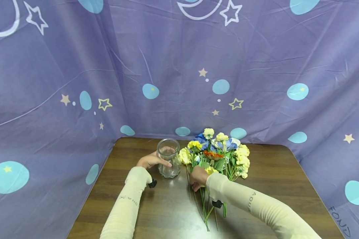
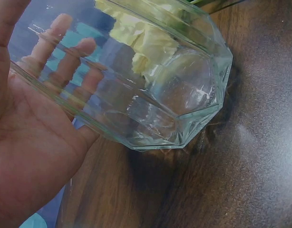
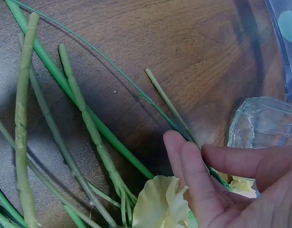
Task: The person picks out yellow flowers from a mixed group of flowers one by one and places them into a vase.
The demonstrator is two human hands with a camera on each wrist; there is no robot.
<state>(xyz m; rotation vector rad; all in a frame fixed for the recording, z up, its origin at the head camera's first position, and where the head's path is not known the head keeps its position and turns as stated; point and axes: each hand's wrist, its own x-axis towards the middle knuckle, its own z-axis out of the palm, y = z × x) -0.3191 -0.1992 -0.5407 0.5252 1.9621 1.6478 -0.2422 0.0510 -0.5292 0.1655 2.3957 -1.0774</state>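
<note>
left hand point(image 1: 151, 160) grips glass vase point(image 1: 169, 162) | right hand point(image 1: 198, 177) on flower stems point(image 1: 204, 202) | wooden table point(image 1: 275, 179)

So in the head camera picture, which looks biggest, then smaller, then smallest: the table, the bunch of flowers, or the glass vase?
1. Table, by far the largest.
2. Bunch of flowers.
3. Glass vase, smallest. It stands beside the flowers, so nearness doesn't skew this.

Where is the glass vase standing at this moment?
In the head view, the glass vase stands upright on the wooden table, left of the flowers, with the left hand holding its side.
</note>
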